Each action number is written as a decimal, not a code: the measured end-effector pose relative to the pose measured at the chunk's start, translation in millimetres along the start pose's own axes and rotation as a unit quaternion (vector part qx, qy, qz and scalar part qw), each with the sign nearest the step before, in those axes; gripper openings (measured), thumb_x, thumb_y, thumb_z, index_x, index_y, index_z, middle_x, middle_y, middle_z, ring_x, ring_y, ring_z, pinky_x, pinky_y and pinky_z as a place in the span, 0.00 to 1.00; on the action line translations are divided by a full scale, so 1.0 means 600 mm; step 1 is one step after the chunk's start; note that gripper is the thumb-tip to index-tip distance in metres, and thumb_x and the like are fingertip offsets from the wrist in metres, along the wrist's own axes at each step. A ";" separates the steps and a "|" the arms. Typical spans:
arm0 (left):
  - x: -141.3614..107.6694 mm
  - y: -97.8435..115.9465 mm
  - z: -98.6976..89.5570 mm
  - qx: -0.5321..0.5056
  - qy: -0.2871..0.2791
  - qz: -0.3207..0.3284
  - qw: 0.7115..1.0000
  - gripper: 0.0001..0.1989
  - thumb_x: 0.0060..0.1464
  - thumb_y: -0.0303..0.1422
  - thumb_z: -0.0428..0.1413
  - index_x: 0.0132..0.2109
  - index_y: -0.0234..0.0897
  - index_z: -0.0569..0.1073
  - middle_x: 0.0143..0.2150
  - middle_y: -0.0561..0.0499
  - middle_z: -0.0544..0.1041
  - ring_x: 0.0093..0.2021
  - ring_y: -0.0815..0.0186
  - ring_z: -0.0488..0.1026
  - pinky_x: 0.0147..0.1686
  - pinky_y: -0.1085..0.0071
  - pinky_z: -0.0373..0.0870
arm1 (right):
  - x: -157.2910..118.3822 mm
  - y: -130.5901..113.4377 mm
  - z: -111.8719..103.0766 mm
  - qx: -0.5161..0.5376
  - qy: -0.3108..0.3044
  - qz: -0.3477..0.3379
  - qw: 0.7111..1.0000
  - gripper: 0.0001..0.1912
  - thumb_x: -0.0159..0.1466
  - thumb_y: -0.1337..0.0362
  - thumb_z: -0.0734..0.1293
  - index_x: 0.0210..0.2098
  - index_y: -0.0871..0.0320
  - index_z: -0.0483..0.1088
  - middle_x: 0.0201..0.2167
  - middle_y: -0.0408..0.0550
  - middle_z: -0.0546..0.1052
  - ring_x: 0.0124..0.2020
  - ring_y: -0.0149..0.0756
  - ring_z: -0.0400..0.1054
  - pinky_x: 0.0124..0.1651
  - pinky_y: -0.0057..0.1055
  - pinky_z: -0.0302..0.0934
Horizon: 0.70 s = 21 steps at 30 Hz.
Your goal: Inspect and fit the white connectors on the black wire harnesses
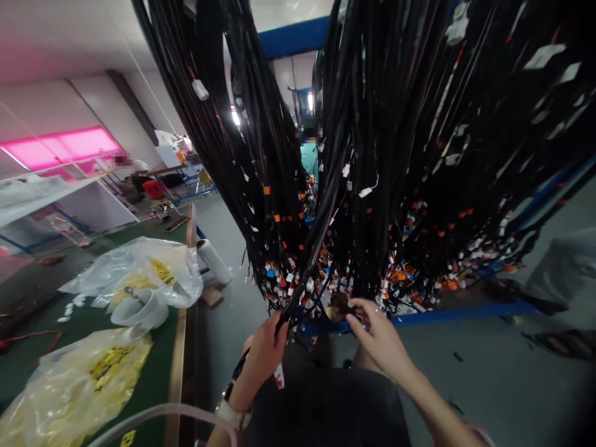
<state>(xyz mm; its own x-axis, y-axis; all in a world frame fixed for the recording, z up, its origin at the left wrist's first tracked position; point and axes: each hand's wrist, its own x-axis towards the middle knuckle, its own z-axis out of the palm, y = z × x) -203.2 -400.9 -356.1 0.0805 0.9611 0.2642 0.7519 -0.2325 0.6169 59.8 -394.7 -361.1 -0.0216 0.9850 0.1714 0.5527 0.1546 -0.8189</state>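
Observation:
Thick bundles of black cable (265,124) hang from a blue frame (293,37), ending low down in a mass of small white, orange and blue connectors (326,273). My left hand (267,351) is wrapped round one black cable bundle at its lower end, and a white tag (279,376) with red marks hangs just below it. To the right, my right hand (375,332) is beside the connectors, with thumb and fingers apart and nothing visible between them. A brownish object, too blurred to name, lies just behind its fingertips.
On the left, a green-topped table (161,335) bears clear bags with yellow parts (112,366) and a white bowl (149,313). A white roll (214,261) leans by its edge. A blue bar (465,312) runs low. A person's leg (565,267) is at right; other people sit farther back.

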 end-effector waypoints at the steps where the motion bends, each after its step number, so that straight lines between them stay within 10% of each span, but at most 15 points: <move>1: 0.000 0.001 -0.005 -0.003 -0.007 -0.004 1.000 0.14 0.60 0.36 0.46 0.46 0.36 0.73 0.34 0.46 0.79 0.36 0.60 0.77 0.36 0.66 0.73 | 0.024 0.002 -0.013 -0.007 0.039 -0.018 0.999 0.21 0.64 0.51 0.60 0.52 0.55 0.63 0.51 0.55 0.69 0.50 0.45 0.66 0.50 0.43 0.64; 6: -0.004 0.008 -0.016 -0.029 -0.019 -0.003 0.999 0.15 0.60 0.36 0.46 0.47 0.36 0.74 0.36 0.45 0.79 0.37 0.60 0.77 0.38 0.66 0.73 | 0.167 -0.020 -0.079 -0.055 0.258 -0.086 0.961 0.43 0.54 0.42 0.68 0.58 0.64 0.56 0.56 0.66 0.61 0.59 0.55 0.56 0.58 0.52 0.56; 12: -0.007 0.016 -0.021 -0.048 -0.030 -0.004 0.998 0.15 0.61 0.36 0.45 0.47 0.36 0.74 0.38 0.44 0.80 0.38 0.59 0.77 0.40 0.65 0.73 | 0.310 -0.059 -0.115 -0.036 0.335 -0.105 0.936 0.66 0.39 0.42 0.76 0.65 0.66 0.41 0.64 0.71 0.50 0.67 0.59 0.43 0.64 0.54 0.45; 16: -0.006 0.011 -0.027 -0.048 -0.036 -0.002 0.998 0.17 0.63 0.35 0.43 0.50 0.36 0.72 0.42 0.43 0.79 0.42 0.59 0.77 0.44 0.64 0.72 | 0.347 -0.056 -0.106 0.030 0.299 -0.040 0.953 0.59 0.44 0.52 0.75 0.66 0.60 0.41 0.54 0.63 0.68 0.52 0.54 0.67 0.53 0.51 0.60; 21: 0.001 -0.008 -0.031 -0.034 -0.019 -0.004 0.999 0.17 0.62 0.35 0.44 0.50 0.35 0.73 0.43 0.42 0.80 0.43 0.58 0.77 0.44 0.63 0.72 | 0.356 -0.034 -0.105 0.105 0.266 -0.058 0.956 0.33 0.46 0.59 0.72 0.51 0.58 0.65 0.42 0.52 0.75 0.43 0.45 0.70 0.50 0.43 0.62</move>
<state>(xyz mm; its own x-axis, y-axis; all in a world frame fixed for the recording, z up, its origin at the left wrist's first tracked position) -218.8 -402.0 -345.0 0.1011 0.9675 0.2319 0.7063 -0.2340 0.6682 96.5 -192.3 -273.3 0.3853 0.7899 0.4771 0.3918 0.3280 -0.8596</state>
